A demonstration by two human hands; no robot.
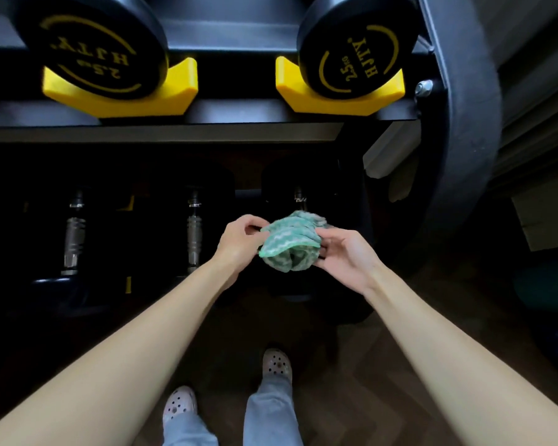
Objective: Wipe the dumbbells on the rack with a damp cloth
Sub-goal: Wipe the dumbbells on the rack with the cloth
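A crumpled green and white cloth [290, 243] hangs between both hands in front of the lower shelf. My left hand [239, 243] pinches its left edge and my right hand [345, 255] holds its right side from below. Two black 2.5 kg dumbbells sit in yellow cradles on the upper shelf, one at the left [91, 43] and one at the right [351, 49]. On the dark lower shelf lie more dumbbells with chrome handles [73, 233] [194, 233]; the rightmost one [298, 196] is mostly hidden behind the cloth.
The black rack frame [464, 123] curves down on the right. A yellow cradle [342, 98] juts from the upper shelf edge. My feet in pale clogs [276, 365] stand on the dark wooden floor below the rack.
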